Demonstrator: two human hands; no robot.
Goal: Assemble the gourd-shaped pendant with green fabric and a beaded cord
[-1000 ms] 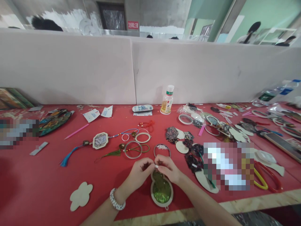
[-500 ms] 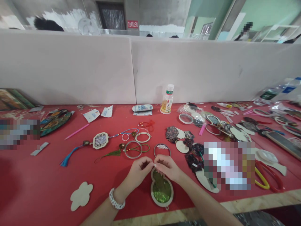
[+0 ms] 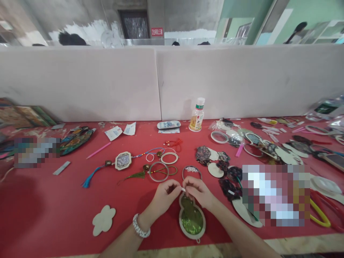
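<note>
My left hand (image 3: 167, 197) and my right hand (image 3: 199, 192) meet at the fingertips, both pinched on a small white piece (image 3: 183, 189). Just below them a gourd-shaped frame (image 3: 192, 218) with a shiny green centre lies on the red table, its narrow top partly behind my fingers. Right behind my hands is a round dish (image 3: 191, 172) holding small white beads. Left of it lie a clear ring (image 3: 158, 172) and a green cord with a tassel (image 3: 135, 175).
An octagonal pendant (image 3: 123, 161) with a blue tassel and a flower-shaped piece (image 3: 104, 220) lie to the left. Patterned discs (image 3: 203, 153) and cords crowd the right. A bottle (image 3: 197, 114) stands before the white partition (image 3: 107, 82).
The whole view has shifted, so the table items appear further right. My hands keep their pinch above the gourd frame, and more of the white piece shows between the fingertips.
</note>
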